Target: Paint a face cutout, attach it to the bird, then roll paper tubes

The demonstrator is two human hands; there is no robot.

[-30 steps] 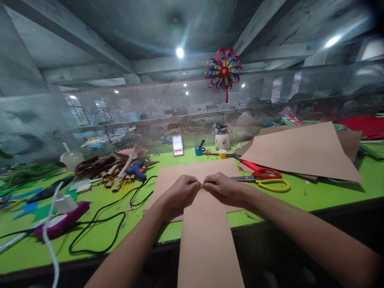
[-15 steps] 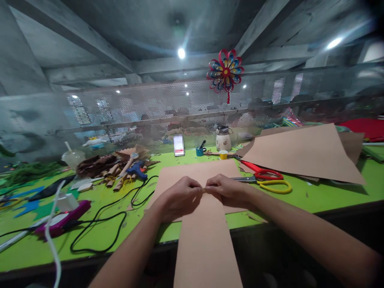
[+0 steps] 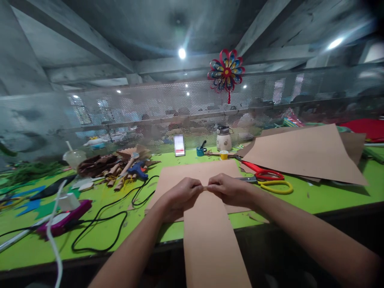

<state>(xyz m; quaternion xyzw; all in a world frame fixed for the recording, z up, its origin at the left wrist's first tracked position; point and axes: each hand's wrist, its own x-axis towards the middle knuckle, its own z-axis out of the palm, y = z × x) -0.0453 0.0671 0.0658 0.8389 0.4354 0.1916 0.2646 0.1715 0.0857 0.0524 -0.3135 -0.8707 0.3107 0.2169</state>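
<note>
A long strip of tan craft paper (image 3: 210,236) runs from between my hands down over the table's front edge. Its far end looks rolled or folded into a narrow edge. My left hand (image 3: 187,192) pinches that edge from the left, thumb and fingers pressed together. From the right, my right hand (image 3: 223,187) pinches the same edge, a short gap away. Beneath both hands lies a flat sheet of tan paper (image 3: 175,174). Just right of my right hand are scissors with yellow handles (image 3: 276,186) and a red-handled pair (image 3: 268,174).
Large brown paper sheets (image 3: 303,152) cover the right side. A blue glue gun (image 3: 138,170), rolled paper pieces and a black cord (image 3: 102,216) lie left, near a purple power strip (image 3: 67,220). A phone (image 3: 179,145), yellow spool (image 3: 223,155) and bottle (image 3: 223,139) stand behind.
The hanging part of the paper strip has swung slightly to the right. My hands keep their pinch on its far edge, almost in the same place.
</note>
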